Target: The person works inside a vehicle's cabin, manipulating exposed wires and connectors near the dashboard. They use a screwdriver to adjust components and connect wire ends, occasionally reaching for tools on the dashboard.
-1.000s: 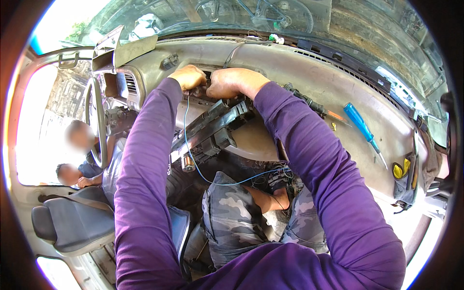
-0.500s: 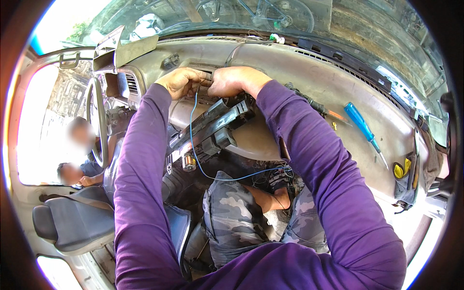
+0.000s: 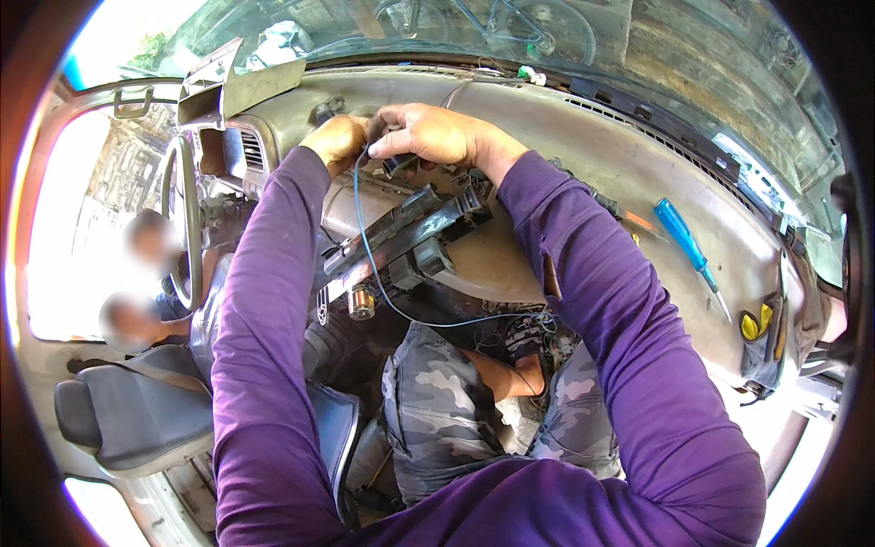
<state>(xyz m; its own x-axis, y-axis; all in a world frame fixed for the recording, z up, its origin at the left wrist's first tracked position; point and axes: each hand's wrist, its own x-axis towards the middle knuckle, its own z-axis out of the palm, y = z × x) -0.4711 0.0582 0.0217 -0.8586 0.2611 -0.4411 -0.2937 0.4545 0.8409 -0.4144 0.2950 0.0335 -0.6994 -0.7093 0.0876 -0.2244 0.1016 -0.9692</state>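
Both hands meet over an opening in the dashboard [image 3: 538, 242]. My left hand [image 3: 335, 143] is closed, with a thin blue wire [image 3: 375, 271] running down from its fingertips. Beside it, my right hand [image 3: 436, 133] has its thumb and forefinger bent together at the wire's upper end. What lies between those fingers is too small to make out. Under the right hand a small dark part [image 3: 397, 164] shows in the opening. The wire hangs in a loose curve past a black slatted frame [image 3: 401, 232] and reaches a tangle of wires [image 3: 545, 321] by my knee.
A blue screwdriver [image 3: 684, 239] and an orange-handled tool [image 3: 638, 221] lie on the right of the dash, near a pouch with yellow-handled pliers [image 3: 756, 321]. A steering wheel [image 3: 180, 223] stands at left, with two people beyond it. A metal cylinder [image 3: 361, 303] hangs below the frame.
My right hand has turned and opened from a fist into a thumb-and-finger pinch, moving slightly up and left. My left hand has curled tighter. The blue wire's top has shifted left.
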